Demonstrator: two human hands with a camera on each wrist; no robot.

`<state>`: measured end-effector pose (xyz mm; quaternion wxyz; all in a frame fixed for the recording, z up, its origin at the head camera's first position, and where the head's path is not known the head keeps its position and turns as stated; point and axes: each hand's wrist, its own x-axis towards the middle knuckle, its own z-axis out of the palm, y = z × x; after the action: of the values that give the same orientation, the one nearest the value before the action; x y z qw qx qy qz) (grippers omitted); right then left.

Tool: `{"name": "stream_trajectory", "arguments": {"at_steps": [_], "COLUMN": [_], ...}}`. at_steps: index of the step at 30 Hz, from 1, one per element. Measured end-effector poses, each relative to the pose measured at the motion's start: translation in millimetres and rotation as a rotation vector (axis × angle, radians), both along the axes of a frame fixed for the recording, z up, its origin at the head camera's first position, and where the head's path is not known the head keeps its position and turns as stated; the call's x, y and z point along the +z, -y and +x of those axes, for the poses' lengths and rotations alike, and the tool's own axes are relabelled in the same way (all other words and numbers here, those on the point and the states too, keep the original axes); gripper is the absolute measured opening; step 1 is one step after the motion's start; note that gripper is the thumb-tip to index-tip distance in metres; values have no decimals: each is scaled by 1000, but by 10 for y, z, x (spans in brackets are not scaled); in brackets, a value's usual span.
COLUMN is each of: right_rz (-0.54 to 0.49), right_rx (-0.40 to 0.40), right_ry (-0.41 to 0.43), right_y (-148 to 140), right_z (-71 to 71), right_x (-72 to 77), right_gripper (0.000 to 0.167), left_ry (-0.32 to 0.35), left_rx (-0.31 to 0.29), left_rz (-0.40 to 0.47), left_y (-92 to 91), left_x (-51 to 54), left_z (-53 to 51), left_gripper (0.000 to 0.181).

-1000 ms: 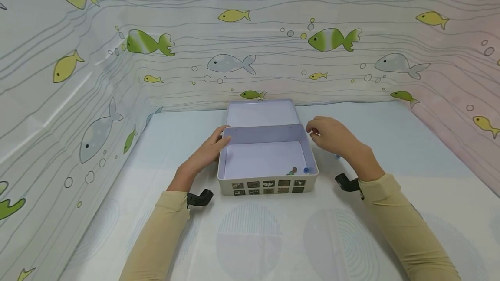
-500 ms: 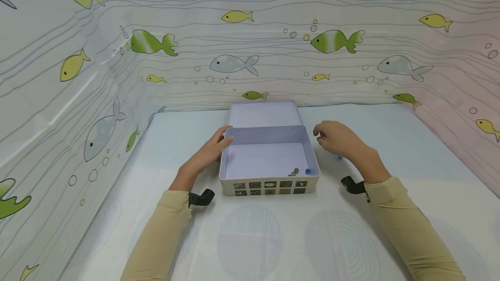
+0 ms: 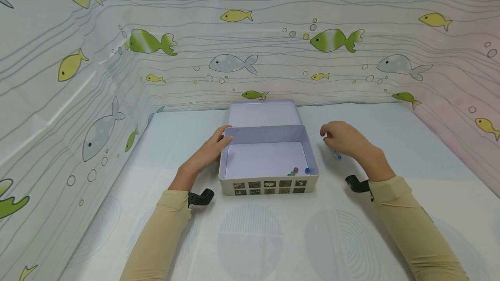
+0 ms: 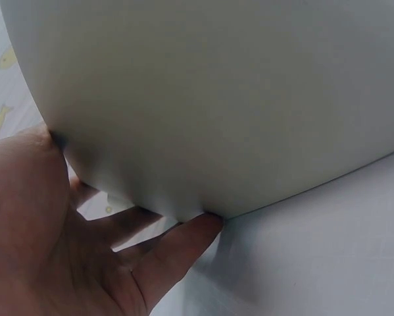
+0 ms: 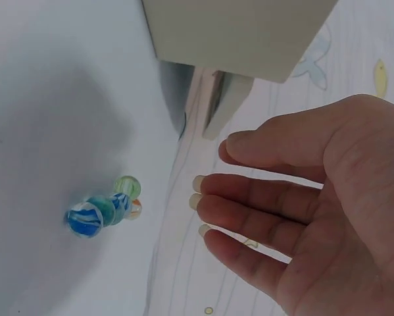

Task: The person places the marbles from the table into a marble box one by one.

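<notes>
A shallow pale box with small dark pictures on its front stands on the table, its lid folded back. My left hand grips the box's left wall, thumb over the rim and fingers against the outside, as the left wrist view also shows. Inside, near the front right corner, lie a blue marble, a reddish marble and green ones. Right of the box, my right hand hovers with loosely bent fingers, holding nothing. Several glass marbles sit clustered on the table below it.
A white patterned cloth covers the table. Behind and at both sides rises a fish-print sheet. A black wrist camera is strapped under the left forearm, and another black camera under the right.
My right hand has moved from beside the box's right rim further right, over the loose marbles. The left hand keeps its grip on the box, which stays in place.
</notes>
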<state>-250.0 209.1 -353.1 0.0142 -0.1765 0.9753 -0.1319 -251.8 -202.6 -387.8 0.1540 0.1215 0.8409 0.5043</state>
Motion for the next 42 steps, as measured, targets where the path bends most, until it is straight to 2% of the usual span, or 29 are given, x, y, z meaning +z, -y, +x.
{"name": "stream_trajectory", "arguments": {"at_steps": [14, 27, 32, 39, 42], "right_rz": [31, -3, 1, 19, 21], "right_rx": [-74, -86, -73, -56, -49], "right_ry": [83, 111, 93, 65, 56], "right_y": [-106, -128, -142, -111, -96], "right_z": [-47, -119, -164, -146, -136], "right_x": [-99, -268, -354, -358, -351], "right_gripper": [27, 25, 22, 21, 20], "left_ry": [-4, -6, -6, 45, 47], "left_rx": [5, 11, -1, -25, -21], "left_rz": [-10, -15, -8, -4, -8], "left_y": [-1, -5, -3, -87, -79], "left_x": [-5, -8, -15, 314, 268], "left_z": [-1, 3, -7, 169, 138], "left_gripper": [59, 61, 62, 59, 59]}}
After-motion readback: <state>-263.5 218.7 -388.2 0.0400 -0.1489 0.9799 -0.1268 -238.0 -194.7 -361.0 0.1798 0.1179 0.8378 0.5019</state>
